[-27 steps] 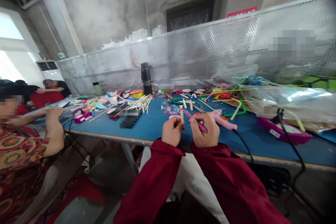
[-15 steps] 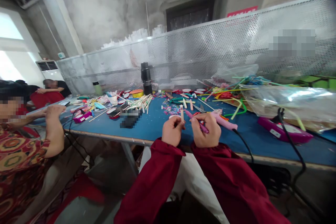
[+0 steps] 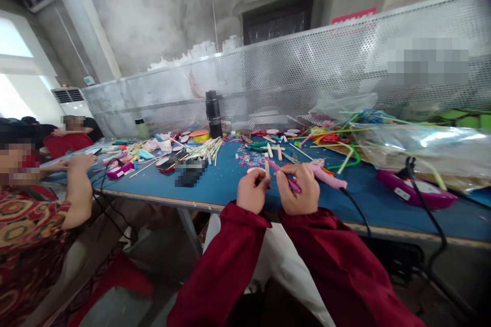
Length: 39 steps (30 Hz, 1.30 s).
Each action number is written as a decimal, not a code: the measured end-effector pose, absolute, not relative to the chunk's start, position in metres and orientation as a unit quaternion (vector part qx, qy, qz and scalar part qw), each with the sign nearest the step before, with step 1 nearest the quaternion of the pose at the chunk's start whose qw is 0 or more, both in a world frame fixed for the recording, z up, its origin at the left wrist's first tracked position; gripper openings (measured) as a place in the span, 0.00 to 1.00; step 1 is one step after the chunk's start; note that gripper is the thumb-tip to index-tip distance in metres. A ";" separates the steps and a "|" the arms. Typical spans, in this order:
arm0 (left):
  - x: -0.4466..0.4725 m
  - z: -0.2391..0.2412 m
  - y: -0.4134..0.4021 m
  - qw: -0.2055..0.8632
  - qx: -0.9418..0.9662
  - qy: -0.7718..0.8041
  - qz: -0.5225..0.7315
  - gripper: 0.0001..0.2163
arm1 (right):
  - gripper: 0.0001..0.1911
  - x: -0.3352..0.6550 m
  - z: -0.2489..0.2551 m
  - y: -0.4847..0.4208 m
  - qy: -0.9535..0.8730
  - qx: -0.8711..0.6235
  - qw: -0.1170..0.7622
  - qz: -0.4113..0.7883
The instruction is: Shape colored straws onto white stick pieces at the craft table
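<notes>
My left hand [image 3: 252,191] is closed around a short pale stick [image 3: 267,166], which stands upright between thumb and forefinger with a whitish top. Beside it, my right hand [image 3: 299,189] grips a purple pen-shaped tool [image 3: 274,165] that slants up to the left. Its upper tip is close to the stick; I cannot tell whether the two touch. Just right of my right hand lies a pink corded tool [image 3: 330,179], shaped like a glue gun. Small coloured rings [image 3: 251,159] are scattered behind my left hand, with more short pale sticks [image 3: 280,153] nearby.
A black thermos [image 3: 213,115] stands at the back of the blue table [image 3: 230,184]. Thin sticks [image 3: 203,150] are heaped to the left. Rightward are a purple box [image 3: 416,190] with a black cable and clear plastic bags [image 3: 429,148]. A co-worker's arm [image 3: 80,189] rests at far left.
My right hand has shifted slightly left, bringing the purple tool's tip closer to the stick. The co-worker's hand at the left has lowered toward the table.
</notes>
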<state>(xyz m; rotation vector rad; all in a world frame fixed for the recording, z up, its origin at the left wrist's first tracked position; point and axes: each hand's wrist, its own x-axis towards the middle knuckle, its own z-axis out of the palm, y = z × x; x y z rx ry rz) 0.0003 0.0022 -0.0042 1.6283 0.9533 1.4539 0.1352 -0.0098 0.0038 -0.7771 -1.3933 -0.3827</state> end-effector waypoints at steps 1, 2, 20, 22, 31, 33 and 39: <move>0.000 -0.004 0.002 0.370 0.635 0.373 0.566 0.05 | 0.02 0.135 0.004 -0.010 -0.621 -0.342 0.683 -0.176; 0.000 -0.004 0.002 0.370 0.635 0.375 0.565 0.05 | 0.02 0.135 0.004 -0.010 -0.621 -0.340 0.682 -0.180; 0.001 -0.001 0.000 0.373 0.632 0.377 0.564 0.05 | 0.03 0.134 0.003 -0.009 -0.614 -0.345 0.685 -0.188; 0.000 -0.002 0.001 0.370 0.635 0.376 0.564 0.05 | 0.02 0.134 0.003 -0.009 -0.615 -0.347 0.683 -0.188; 0.001 -0.002 0.001 0.371 0.633 0.377 0.566 0.06 | 0.03 0.134 0.004 -0.011 -0.613 -0.341 0.689 -0.179; 0.001 -0.003 0.002 0.368 0.636 0.376 0.564 0.05 | 0.03 0.133 0.004 -0.011 -0.615 -0.348 0.686 -0.176; 0.000 -0.008 0.005 0.362 0.644 0.374 0.560 0.06 | 0.04 0.134 0.004 -0.010 -0.613 -0.348 0.688 -0.175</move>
